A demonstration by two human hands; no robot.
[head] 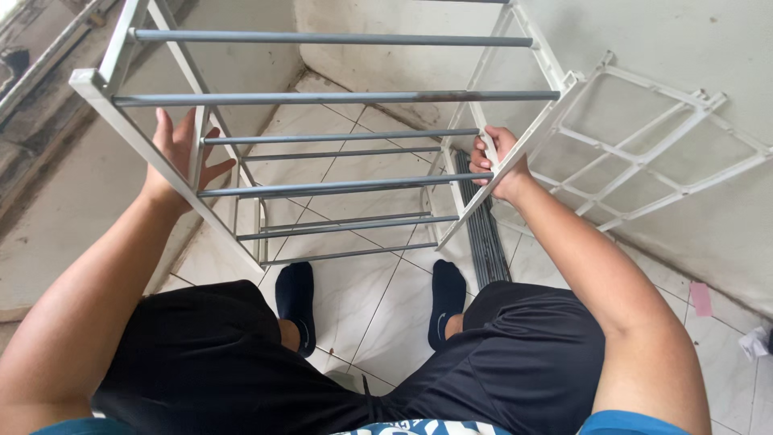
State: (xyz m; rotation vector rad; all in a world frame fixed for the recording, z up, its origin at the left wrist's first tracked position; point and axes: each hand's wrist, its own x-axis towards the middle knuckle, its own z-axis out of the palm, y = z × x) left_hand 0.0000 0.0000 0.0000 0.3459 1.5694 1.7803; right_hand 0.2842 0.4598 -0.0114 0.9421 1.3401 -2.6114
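Tiled floor below, both hands (181, 153) (495, 161) steady tilted rack (338, 97).

- The left hand (182, 155) lies flat and open against the left side frame (121, 133) of a white rack (515, 161), fingers spread upward.
- The right hand (497, 161) is curled around a bar of the rack's right side frame.
- Grey rods (334, 97) run across between the two side frames, one above another.
- A spare white panel (644, 153) leans on the wall just right of the rack.
- More grey rods lie in a bundle (481, 234) on the tiled floor (362, 306).
- Two feet in dark socks (295, 294) stand on the floor beneath the rack.
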